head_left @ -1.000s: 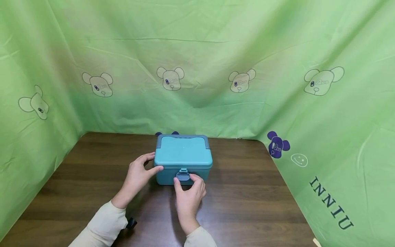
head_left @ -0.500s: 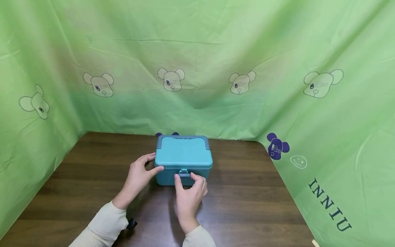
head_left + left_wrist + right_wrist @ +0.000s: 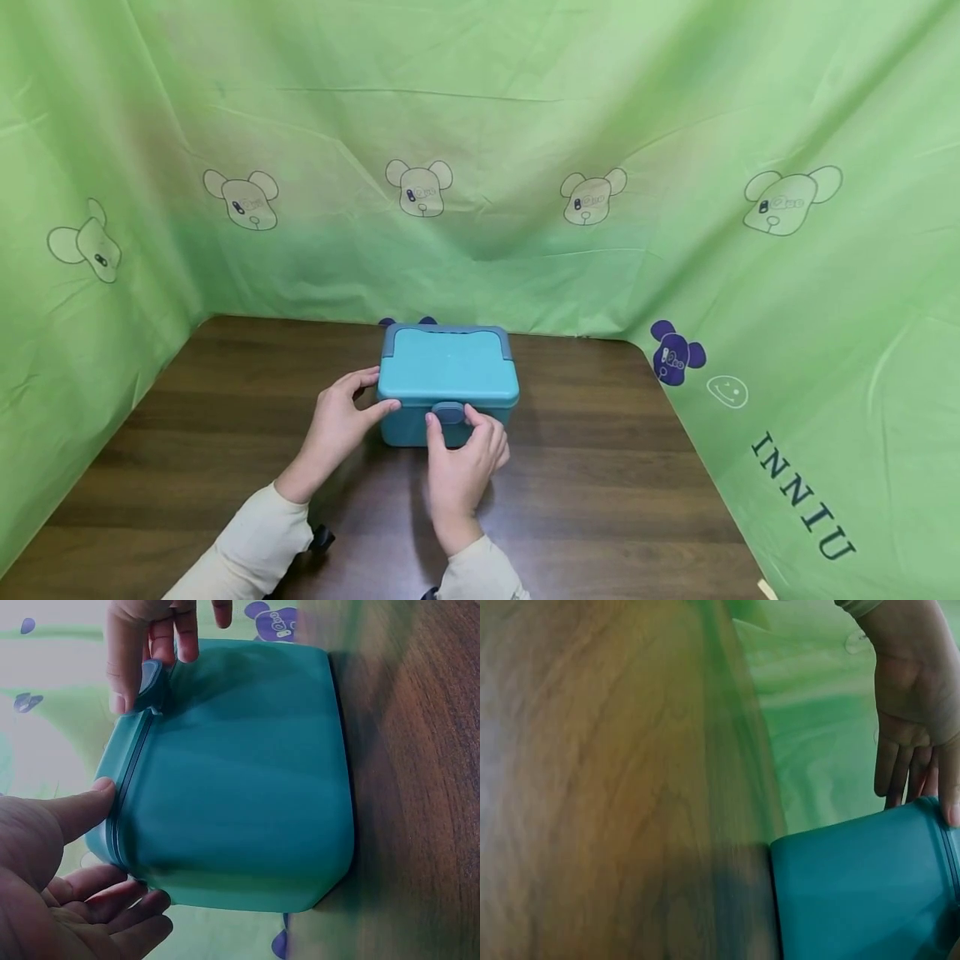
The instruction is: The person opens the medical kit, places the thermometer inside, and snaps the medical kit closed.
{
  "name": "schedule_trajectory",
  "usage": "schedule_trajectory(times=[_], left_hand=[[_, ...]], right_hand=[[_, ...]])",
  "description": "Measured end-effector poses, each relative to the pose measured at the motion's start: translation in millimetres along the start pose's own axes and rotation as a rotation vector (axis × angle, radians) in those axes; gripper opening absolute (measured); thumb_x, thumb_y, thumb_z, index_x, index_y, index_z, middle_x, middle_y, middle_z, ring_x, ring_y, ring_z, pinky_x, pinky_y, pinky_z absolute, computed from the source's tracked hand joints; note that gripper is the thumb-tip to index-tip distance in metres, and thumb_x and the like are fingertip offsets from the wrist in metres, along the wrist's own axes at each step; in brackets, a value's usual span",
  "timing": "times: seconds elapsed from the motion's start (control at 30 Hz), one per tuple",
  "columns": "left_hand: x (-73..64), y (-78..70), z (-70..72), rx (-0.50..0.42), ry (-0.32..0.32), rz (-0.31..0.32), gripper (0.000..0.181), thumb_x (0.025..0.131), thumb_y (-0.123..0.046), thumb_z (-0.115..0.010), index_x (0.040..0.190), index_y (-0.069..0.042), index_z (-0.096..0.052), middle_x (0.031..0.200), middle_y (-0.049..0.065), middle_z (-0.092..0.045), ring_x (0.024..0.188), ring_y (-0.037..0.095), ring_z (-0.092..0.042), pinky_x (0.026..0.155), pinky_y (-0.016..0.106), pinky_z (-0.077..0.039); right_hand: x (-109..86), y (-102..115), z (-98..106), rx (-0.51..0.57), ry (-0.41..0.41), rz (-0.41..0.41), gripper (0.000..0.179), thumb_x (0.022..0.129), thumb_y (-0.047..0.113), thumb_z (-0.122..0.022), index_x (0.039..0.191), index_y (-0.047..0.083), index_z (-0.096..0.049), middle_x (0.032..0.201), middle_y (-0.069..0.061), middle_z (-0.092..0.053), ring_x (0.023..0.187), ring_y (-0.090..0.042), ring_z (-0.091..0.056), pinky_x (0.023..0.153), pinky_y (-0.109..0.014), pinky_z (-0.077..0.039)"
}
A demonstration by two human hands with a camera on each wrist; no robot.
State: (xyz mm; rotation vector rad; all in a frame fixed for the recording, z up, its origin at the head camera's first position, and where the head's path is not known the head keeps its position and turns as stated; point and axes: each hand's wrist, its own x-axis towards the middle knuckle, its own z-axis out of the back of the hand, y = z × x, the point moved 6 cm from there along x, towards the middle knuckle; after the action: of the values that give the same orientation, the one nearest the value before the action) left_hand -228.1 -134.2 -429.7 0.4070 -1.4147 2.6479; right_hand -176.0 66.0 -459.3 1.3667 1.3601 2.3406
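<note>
A teal storage box [image 3: 450, 367] with a blue-grey handle frame on its closed lid stands on the wooden table. My left hand [image 3: 337, 423] holds its left front corner. The left thumb [image 3: 90, 806] lies on the lid's front edge, and the other fingers are at the box's left side. At the front, a blue-grey latch [image 3: 449, 412] lies up against the seam beneath the lid. My right hand [image 3: 467, 471] pinches this latch by its sides, between thumb and index finger. In the right wrist view, the right hand is almost wholly out of frame.
Green cloth [image 3: 480, 250] printed with bear heads hangs behind and at both sides of the wooden table [image 3: 585, 500]. A small black object [image 3: 322, 538] shows by the left sleeve. A pale piece [image 3: 767, 589] pokes in at the lower right.
The latch has swung upward from hanging below the seam to lying against the box front, with my right hand rising slightly along with it. My left hand has stayed at the corner.
</note>
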Motion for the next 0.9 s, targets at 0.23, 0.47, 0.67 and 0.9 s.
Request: schedule_trajectory(times=[0.23, 0.47, 0.67, 0.9], left_hand=[[1.7, 0.7, 1.4, -0.012, 0.002, -0.002, 0.063, 0.082, -0.033, -0.088, 0.134, -0.005, -0.067, 0.138, 0.012, -0.066, 0.129, 0.032, -0.06, 0.102, 0.052, -0.054], [1.8, 2.2, 2.2, -0.012, 0.005, -0.002, 0.065, 0.082, -0.034, -0.088, 0.136, -0.006, -0.066, 0.135, 0.013, -0.067, 0.126, 0.031, -0.063, 0.102, 0.053, -0.054], [1.7, 1.6, 3.2, -0.02, 0.004, -0.012, 0.063, 0.082, -0.032, -0.088, 0.135, -0.006, -0.066, 0.133, 0.014, -0.068, 0.125, 0.032, -0.063, 0.102, 0.052, -0.054], [0.9, 1.9, 2.6, 0.009, 0.002, -0.013, 0.064, 0.081, -0.034, -0.088, 0.135, -0.006, -0.067, 0.133, 0.013, -0.068, 0.126, 0.032, -0.063, 0.102, 0.052, -0.054]], right_hand=[[5.7, -1.7, -0.8, -0.046, 0.042, -0.004, 0.053, 0.078, 0.041, -0.09, 0.11, 0.01, -0.062, 0.103, -0.005, -0.061, 0.105, -0.024, -0.054, 0.105, -0.052, -0.028], [10.0, -1.6, -1.8, -0.1, 0.089, -0.006, 0.053, 0.078, 0.046, -0.089, 0.109, 0.012, -0.063, 0.103, -0.006, -0.061, 0.108, -0.027, -0.052, 0.103, -0.053, -0.028], [13.5, 1.9, -0.4, -0.131, 0.116, -0.005, 0.051, 0.078, 0.044, -0.089, 0.108, 0.012, -0.063, 0.101, -0.006, -0.06, 0.104, -0.027, -0.052, 0.101, -0.053, -0.028], [18.9, 8.2, 1.4, -0.204, 0.155, 0.007, 0.05, 0.077, 0.042, -0.091, 0.104, 0.012, -0.062, 0.094, -0.004, -0.057, 0.096, -0.025, -0.051, 0.097, -0.054, -0.03]])
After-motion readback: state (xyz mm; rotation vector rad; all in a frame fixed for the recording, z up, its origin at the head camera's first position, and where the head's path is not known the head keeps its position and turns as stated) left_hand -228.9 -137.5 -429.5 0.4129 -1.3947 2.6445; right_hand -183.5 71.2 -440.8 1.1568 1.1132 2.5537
